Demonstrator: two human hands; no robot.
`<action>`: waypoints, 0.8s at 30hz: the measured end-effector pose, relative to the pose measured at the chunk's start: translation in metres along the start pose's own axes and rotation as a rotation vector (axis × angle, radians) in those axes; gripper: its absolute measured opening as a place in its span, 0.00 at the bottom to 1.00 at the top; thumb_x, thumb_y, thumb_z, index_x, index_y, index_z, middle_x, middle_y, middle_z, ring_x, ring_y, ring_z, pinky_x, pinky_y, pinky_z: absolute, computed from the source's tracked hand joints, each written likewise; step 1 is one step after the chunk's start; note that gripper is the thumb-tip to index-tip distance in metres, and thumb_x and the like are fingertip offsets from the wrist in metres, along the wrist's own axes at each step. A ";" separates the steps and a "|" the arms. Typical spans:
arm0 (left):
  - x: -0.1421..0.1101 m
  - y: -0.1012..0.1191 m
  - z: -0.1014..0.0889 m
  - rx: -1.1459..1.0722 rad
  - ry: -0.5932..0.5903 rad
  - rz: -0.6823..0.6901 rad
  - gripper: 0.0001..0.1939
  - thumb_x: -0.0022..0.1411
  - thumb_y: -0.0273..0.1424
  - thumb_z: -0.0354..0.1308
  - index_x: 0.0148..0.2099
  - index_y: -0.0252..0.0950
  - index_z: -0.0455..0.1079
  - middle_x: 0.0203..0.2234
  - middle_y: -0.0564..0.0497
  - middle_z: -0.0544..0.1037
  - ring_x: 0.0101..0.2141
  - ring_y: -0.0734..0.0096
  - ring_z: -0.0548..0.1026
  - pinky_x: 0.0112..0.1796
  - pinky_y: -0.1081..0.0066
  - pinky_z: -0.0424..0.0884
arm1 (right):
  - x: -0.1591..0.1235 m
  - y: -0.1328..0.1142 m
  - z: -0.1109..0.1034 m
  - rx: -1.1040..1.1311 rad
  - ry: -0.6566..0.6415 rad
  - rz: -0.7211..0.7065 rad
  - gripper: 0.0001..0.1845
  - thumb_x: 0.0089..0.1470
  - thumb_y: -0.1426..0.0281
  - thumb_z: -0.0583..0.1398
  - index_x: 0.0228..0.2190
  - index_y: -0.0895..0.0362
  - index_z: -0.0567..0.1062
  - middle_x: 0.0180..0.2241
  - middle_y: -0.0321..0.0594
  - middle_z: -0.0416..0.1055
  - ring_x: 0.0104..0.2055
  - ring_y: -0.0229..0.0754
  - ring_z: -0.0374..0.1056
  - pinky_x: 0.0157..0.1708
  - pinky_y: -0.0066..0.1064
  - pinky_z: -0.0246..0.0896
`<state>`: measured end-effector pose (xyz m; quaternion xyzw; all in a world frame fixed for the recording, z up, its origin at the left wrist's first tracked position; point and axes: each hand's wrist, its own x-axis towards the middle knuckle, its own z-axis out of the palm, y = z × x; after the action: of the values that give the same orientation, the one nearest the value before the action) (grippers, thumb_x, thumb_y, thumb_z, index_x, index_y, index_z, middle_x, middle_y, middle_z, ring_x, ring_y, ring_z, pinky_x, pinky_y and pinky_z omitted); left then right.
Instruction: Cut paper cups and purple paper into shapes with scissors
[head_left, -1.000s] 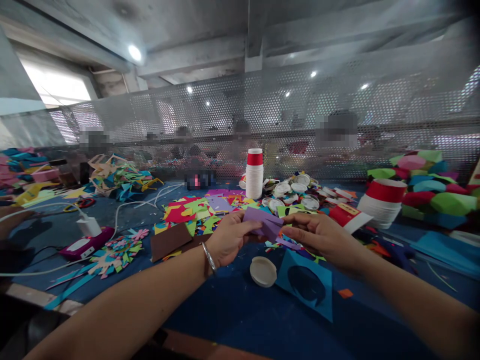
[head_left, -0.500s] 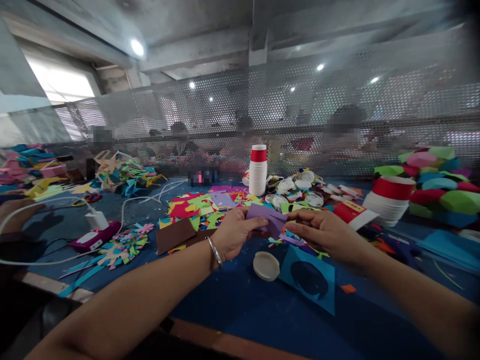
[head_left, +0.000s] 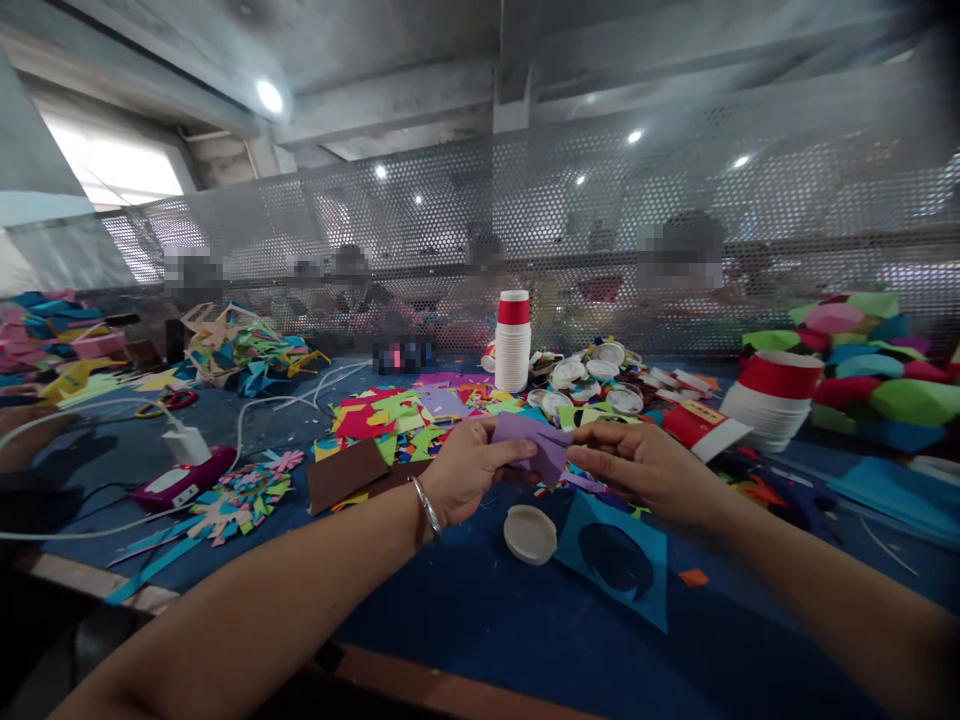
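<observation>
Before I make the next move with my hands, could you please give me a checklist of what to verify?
1. Left hand holds the purple paper: ok, the thumb lies over it.
2. Right hand grips it too: cannot tell; its fingers are at the paper's right edge, but the contact is unclear.
3. Purple paper is flat: not ok, it looks folded.
4. Round pale lid is out of the hands: ok, it lies on the table.
5. Blue sheet with the round hole is clear of both hands: ok, it lies beside the lid.
6. Tall cup stack stands upright: ok.
</observation>
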<state>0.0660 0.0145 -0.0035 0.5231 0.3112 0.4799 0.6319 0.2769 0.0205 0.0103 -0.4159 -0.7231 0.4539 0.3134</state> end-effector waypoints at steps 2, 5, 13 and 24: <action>-0.001 0.001 0.000 0.003 0.001 -0.006 0.14 0.53 0.31 0.67 0.42 0.30 0.77 0.34 0.43 0.81 0.31 0.69 0.78 0.35 0.69 0.74 | 0.000 -0.001 0.000 0.016 -0.004 0.003 0.22 0.53 0.50 0.63 0.37 0.56 0.75 0.19 0.28 0.56 0.19 0.30 0.46 0.18 0.26 0.39; -0.002 0.001 0.001 0.004 -0.015 -0.015 0.14 0.52 0.31 0.67 0.41 0.30 0.77 0.33 0.43 0.81 0.30 0.69 0.78 0.34 0.69 0.74 | -0.001 -0.003 0.001 0.043 -0.006 0.000 0.22 0.51 0.51 0.64 0.37 0.56 0.75 0.19 0.29 0.57 0.19 0.30 0.47 0.18 0.27 0.39; -0.002 -0.003 0.005 -0.032 -0.060 -0.080 0.14 0.52 0.29 0.67 0.42 0.29 0.77 0.32 0.44 0.80 0.30 0.70 0.78 0.34 0.70 0.74 | -0.001 -0.001 0.005 0.083 -0.040 0.009 0.21 0.52 0.52 0.64 0.38 0.57 0.76 0.20 0.29 0.59 0.19 0.30 0.46 0.18 0.27 0.35; -0.009 0.000 0.009 -0.093 -0.005 -0.081 0.09 0.57 0.31 0.64 0.39 0.31 0.76 0.31 0.45 0.79 0.29 0.70 0.77 0.34 0.69 0.75 | -0.002 -0.006 0.008 0.085 -0.012 0.012 0.21 0.52 0.52 0.63 0.38 0.56 0.76 0.19 0.28 0.60 0.19 0.30 0.46 0.17 0.26 0.36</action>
<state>0.0714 0.0028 -0.0024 0.4815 0.3079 0.4664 0.6751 0.2695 0.0147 0.0123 -0.4036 -0.7024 0.4887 0.3238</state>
